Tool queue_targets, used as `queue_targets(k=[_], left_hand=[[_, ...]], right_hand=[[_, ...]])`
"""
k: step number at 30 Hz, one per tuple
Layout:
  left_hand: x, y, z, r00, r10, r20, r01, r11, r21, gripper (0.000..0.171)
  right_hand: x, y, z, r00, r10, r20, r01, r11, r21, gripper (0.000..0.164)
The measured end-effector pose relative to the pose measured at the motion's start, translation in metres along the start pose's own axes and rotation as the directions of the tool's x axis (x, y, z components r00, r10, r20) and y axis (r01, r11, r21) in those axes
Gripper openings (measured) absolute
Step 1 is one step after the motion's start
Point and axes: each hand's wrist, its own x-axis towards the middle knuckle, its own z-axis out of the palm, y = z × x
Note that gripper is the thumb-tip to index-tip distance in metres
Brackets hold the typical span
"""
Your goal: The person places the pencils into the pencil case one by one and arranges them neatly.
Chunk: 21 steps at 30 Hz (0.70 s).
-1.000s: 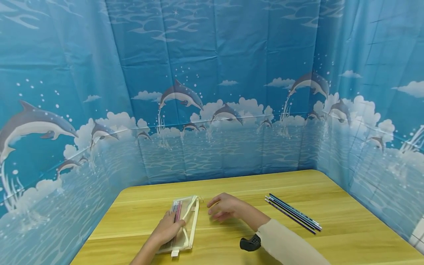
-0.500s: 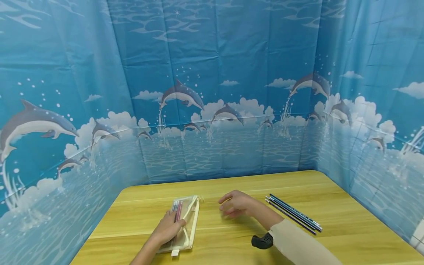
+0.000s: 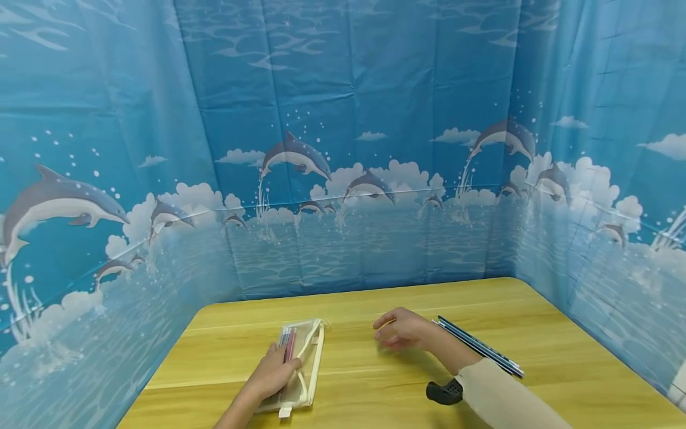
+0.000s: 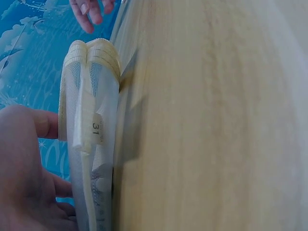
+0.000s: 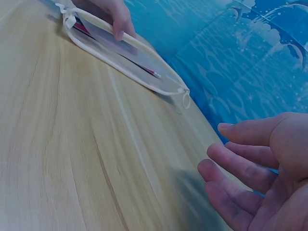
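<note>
A see-through mesh pencil case (image 3: 306,341) with cream zipper edges lies on the table, its mouth gaping in the right wrist view. Several pencils (image 3: 290,339), pink ones among them, show inside. My left hand (image 3: 270,374) holds the case from its left side, thumb over the near edge of the opening. In the left wrist view a cream tab marked 31 (image 4: 95,127) hangs at its end. My right hand (image 3: 401,329) is over the table between the case and a bunch of loose pencils (image 3: 477,344), fingers loosely bent, nothing in them.
The dark blue and teal loose pencils lie slanted on the right of the yellow wood-grain table (image 3: 364,393). A blue dolphin-print curtain (image 3: 375,250) stands along the table's back and sides. A black device (image 3: 445,393) sits at my right wrist by the cream sleeve (image 3: 504,393).
My right hand has drawn away from the pencil case to the right, toward the loose pencils, and its forearm now overlaps them. My left hand and the case have stayed in place.
</note>
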Motion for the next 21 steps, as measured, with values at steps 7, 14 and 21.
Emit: queue_targets(k=[7,14,21], left_hand=[[-0.001,0.001,0.001,1.0,0.007,-0.001,-0.007,1.0,0.005,0.081],[-0.004,-0.002,0.0,1.0,0.007,-0.002,-0.007,1.0,0.003,0.081],[-0.002,0.0,0.001,1.0,0.015,0.001,-0.015,1.0,0.005,0.081]], right_hand=[[-0.007,0.01,-0.015,0.999,0.005,-0.041,-0.005,1.0,-0.015,0.043],[-0.016,0.017,-0.03,0.998,-0.015,-0.056,0.014,1.0,-0.017,0.04],[-0.029,0.022,-0.057,0.997,-0.028,-0.077,0.025,0.999,-0.035,0.039]])
